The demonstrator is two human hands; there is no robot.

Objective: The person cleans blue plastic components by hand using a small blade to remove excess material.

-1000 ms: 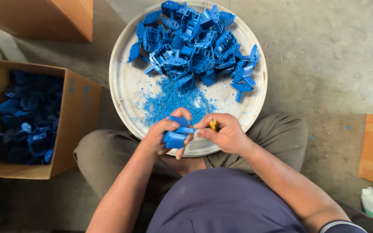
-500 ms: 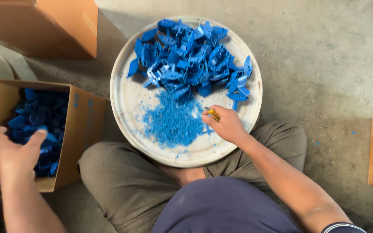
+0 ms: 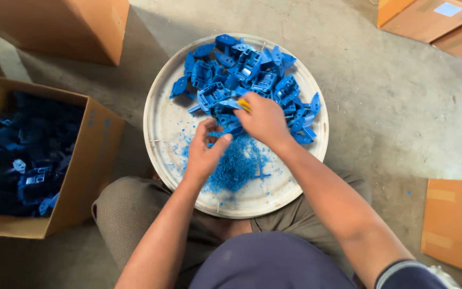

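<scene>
Blue plastic parts (image 3: pixel 244 80) are heaped on the far half of a round pale tray (image 3: pixel 161 128) set on the concrete floor (image 3: pixel 402 107). The right hand (image 3: pixel 263 119) is closed around a small yellow tool (image 3: pixel 244 104) at the heap's near edge. The left hand (image 3: pixel 205 152) is held loosely open just beside it, fingers curled, above blue shavings (image 3: pixel 236 166). More blue parts are seen in a cardboard box (image 3: pixel 89 155) to the left.
</scene>
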